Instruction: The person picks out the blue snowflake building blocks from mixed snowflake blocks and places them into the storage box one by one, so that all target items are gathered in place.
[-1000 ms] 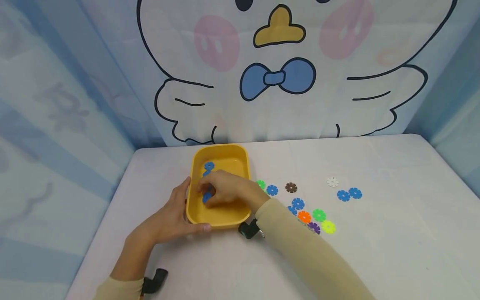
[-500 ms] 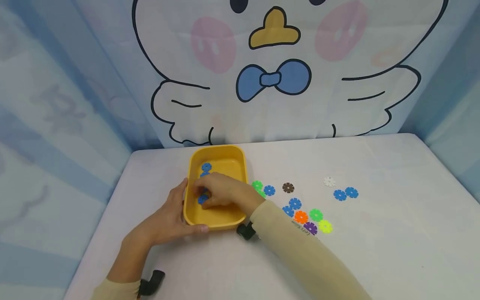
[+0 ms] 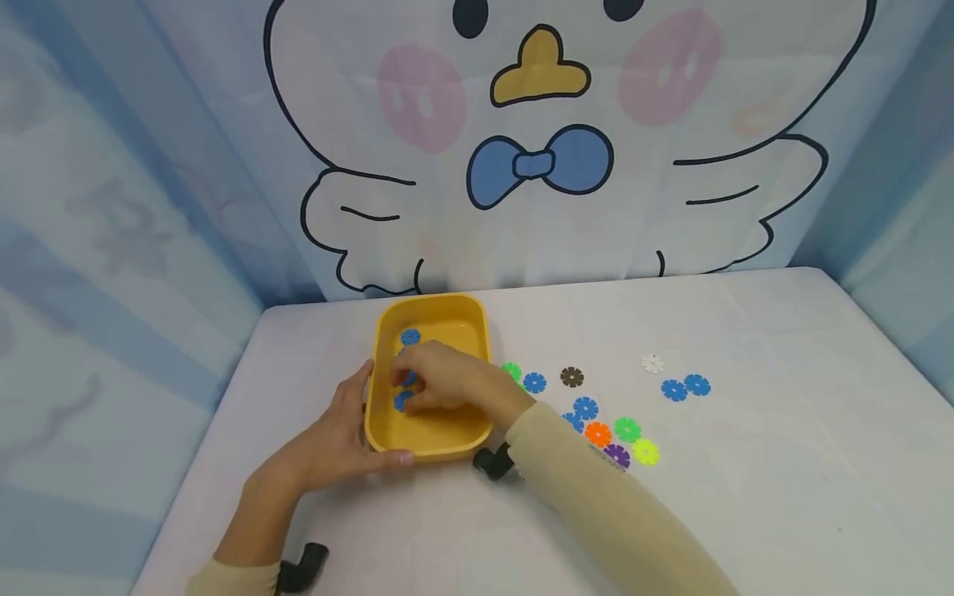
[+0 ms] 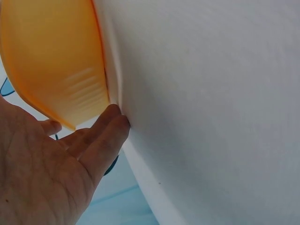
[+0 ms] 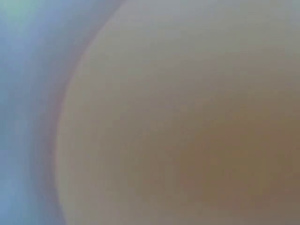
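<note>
A yellow tray [image 3: 432, 443] lies on the table, with several blue notched plastic discs [image 3: 411, 337] in a line along its left side. My right hand [image 3: 447, 377] reaches into the tray. Its fingers and thumb are curled around a blue notched disc [image 3: 402, 401], partly covering the line. My left hand [image 3: 339, 439] rests against the tray's left wall, its thumb along the near edge. In the left wrist view its fingers [image 4: 101, 145] lie fairly straight beside the tray's wall [image 4: 56, 61]. The right wrist view is a blur with nothing distinct.
Right of the tray lie more notched discs: brown [image 3: 571, 377], orange [image 3: 598, 434], green [image 3: 628, 430], yellow [image 3: 645, 452] and purple [image 3: 617, 455]. Farther right are a white disc [image 3: 652, 364] and two blue ones [image 3: 686, 387]. A patterned curtain [image 3: 537, 232] hangs behind the table.
The head view has shifted slightly. My right hand has made small finger movements over the blue discs inside the tray. My left hand has stayed against the tray.
</note>
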`<control>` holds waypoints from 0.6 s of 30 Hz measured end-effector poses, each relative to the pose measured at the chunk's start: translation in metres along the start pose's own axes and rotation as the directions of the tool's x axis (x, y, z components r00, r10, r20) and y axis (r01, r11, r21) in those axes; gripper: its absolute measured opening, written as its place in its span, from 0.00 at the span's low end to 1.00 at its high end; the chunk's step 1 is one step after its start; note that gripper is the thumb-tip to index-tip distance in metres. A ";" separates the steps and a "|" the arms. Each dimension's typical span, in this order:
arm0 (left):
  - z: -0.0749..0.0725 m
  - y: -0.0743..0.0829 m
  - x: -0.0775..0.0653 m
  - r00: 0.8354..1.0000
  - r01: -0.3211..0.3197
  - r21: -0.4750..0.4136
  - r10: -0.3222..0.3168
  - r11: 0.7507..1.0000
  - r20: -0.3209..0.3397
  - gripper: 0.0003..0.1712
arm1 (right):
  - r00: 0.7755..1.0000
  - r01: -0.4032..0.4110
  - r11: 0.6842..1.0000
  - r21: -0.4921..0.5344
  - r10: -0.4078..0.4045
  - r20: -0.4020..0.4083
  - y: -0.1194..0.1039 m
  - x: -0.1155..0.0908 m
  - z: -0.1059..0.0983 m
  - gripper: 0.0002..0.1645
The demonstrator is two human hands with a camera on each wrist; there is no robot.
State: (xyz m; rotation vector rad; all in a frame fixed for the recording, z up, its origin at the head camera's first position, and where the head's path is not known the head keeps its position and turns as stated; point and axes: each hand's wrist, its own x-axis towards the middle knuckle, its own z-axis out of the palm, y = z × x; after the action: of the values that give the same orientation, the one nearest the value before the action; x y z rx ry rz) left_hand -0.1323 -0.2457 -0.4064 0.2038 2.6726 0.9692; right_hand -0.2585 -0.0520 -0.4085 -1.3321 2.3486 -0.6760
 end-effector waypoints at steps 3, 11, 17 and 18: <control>0.000 0.000 0.001 1.000 -0.001 0.009 0.001 1.000 -0.005 0.78 | 1.000 -0.006 1.000 -0.001 0.006 0.012 -0.007 -0.009 -0.009 0.17; -0.001 0.001 0.000 1.000 0.000 0.026 0.000 1.000 -0.015 0.78 | 0.998 0.059 0.998 -0.008 -0.059 0.002 -0.016 -0.032 -0.024 0.19; 0.000 0.002 -0.002 1.000 0.027 0.036 -0.027 0.999 -0.008 0.79 | 0.997 0.071 0.997 0.004 -0.071 0.002 -0.018 -0.055 -0.034 0.21; 0.000 0.002 -0.002 0.999 0.031 0.040 -0.031 0.999 -0.009 0.79 | 0.997 0.076 0.997 0.012 -0.076 0.001 -0.018 -0.058 -0.036 0.21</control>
State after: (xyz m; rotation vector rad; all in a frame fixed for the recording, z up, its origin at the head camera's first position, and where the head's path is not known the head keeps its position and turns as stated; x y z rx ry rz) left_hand -0.1300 -0.2445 -0.4043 0.1669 2.6963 0.9103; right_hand -0.2359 -0.0012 -0.3650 -1.4222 2.2991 -0.7102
